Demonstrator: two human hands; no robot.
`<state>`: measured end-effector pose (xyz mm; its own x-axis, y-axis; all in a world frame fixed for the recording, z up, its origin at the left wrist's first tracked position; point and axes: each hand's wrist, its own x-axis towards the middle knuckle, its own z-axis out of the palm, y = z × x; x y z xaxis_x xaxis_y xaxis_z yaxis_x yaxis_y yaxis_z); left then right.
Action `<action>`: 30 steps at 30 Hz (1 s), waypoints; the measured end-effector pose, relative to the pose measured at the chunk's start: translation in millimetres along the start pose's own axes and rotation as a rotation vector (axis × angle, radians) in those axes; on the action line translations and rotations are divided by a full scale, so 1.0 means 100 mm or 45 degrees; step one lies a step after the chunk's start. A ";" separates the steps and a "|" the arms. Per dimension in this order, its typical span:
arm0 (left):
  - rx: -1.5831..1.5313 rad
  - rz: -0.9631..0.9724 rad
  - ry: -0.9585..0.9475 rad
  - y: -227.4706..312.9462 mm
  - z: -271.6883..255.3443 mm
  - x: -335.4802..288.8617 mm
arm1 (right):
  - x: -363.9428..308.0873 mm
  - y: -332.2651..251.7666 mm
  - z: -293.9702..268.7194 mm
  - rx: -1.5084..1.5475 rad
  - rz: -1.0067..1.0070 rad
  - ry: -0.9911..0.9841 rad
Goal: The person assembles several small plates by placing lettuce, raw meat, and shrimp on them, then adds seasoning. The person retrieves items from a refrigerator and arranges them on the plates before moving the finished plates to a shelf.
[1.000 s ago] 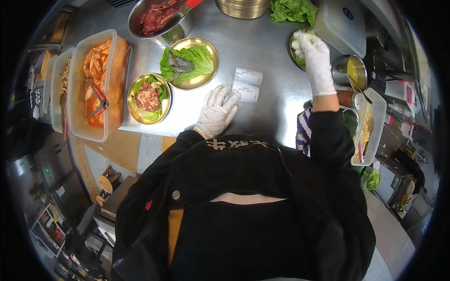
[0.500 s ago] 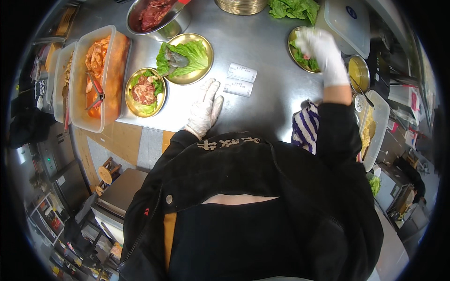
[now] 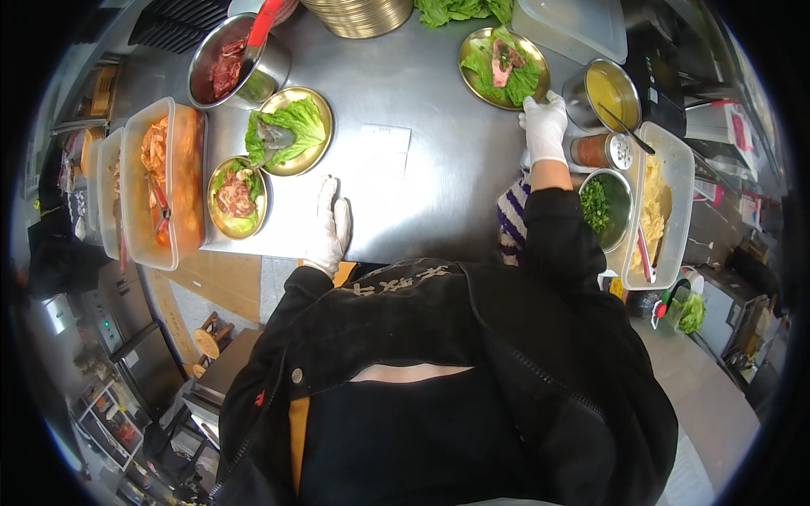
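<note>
My left hand (image 3: 329,226), in a white glove, lies flat on the steel table's near edge, fingers stretched and empty. To its left, a small gold bowl (image 3: 213,221) holds lettuce and sliced meat. Beyond that stands a gold plate (image 3: 325,126) of lettuce with grey, shiny pieces on top. My gloved right hand (image 3: 546,131) has its fingers bent at the near right rim of another gold plate (image 3: 467,78). They look closed on the rim, though the fingertips show poorly. Lettuce and a piece of meat with a dark green topping (image 3: 504,66) lie on this plate.
At left stand a tub of red-orange food with tongs (image 3: 175,185) and a metal pot of meat (image 3: 196,67). At right are a pot of yellow sauce (image 3: 569,105), a shaker (image 3: 591,152), chopped greens (image 3: 596,205) and a striped cloth (image 3: 510,215). Pale paper slips (image 3: 386,145) lie mid-table.
My right hand has moved from above the right-hand plate to its near rim, uncovering the meat. My left hand stays flat on the table. The whole view has shifted.
</note>
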<state>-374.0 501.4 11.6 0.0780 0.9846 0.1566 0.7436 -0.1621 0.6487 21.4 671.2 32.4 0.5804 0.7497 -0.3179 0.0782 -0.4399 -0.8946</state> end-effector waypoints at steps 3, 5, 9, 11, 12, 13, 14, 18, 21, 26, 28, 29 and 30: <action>-0.028 0.033 0.042 -0.02 0.01 0.00 | -0.06 -0.03 0.02 0.115 0.141 -0.110; 0.012 0.099 0.076 -0.03 0.02 0.02 | -0.20 -0.04 0.02 0.220 0.344 -0.111; -0.060 0.071 0.082 -0.01 0.04 0.08 | -0.78 0.03 -0.07 0.438 0.415 -0.264; -0.025 0.143 0.127 0.00 0.01 0.08 | -1.14 0.09 -0.14 0.508 0.393 -0.336; -0.020 0.158 0.132 0.00 -0.02 0.08 | -1.31 0.13 -0.18 0.535 0.385 -0.346; 0.002 0.204 0.143 0.00 -0.05 0.06 | -1.50 0.18 -0.22 0.568 0.367 -0.362; 0.016 0.240 0.146 -0.01 -0.09 0.04 | -1.70 0.26 -0.29 0.525 0.286 -0.382; 0.195 0.427 0.195 -0.06 -0.21 -0.12 | -2.51 0.72 -0.53 0.107 0.058 -0.348; 0.302 0.417 0.198 -0.09 -0.21 -0.21 | -3.02 1.25 -0.70 0.029 0.351 -0.440; 0.436 0.481 0.188 -0.08 -0.19 -0.18 | -2.97 1.94 -0.41 0.585 0.612 -0.391; 0.420 0.548 0.238 -0.06 -0.20 -0.16 | -2.81 2.05 -0.20 1.020 0.615 -0.302; 0.432 0.526 0.193 -0.05 -0.21 -0.16 | -2.75 2.10 -0.05 1.147 0.685 -0.239; 0.392 0.499 0.172 -0.04 -0.23 -0.16 | -2.76 2.16 0.07 1.240 0.749 -0.155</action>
<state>-393.4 485.2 23.2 0.3184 0.8332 0.4520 0.8385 -0.4700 0.2757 -127.9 372.5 -75.6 0.2325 0.6209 -0.7487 -0.8718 -0.2083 -0.4435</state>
